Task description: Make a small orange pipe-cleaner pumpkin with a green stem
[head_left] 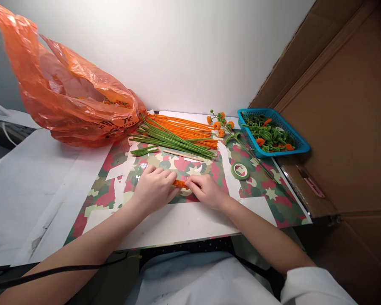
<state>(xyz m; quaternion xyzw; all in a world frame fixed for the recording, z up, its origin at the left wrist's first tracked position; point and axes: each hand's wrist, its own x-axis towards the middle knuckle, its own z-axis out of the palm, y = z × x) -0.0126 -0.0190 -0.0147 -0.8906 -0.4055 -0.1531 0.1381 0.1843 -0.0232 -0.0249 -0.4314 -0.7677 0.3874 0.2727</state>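
On the camouflage mat (266, 190), both hands (180, 190) pinched around an orange pipe cleaner (179, 184).

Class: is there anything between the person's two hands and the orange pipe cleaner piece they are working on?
Nothing visible. The left hand and right hand both already touch the orange pipe cleaner piece on the patterned mat. The wooden stick and green tape roll lie clear.

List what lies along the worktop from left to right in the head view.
Orange plastic bag → left hand → orange piece pinched between both hands → right hand → roll of green tape → blue basket → cardboard box wall.
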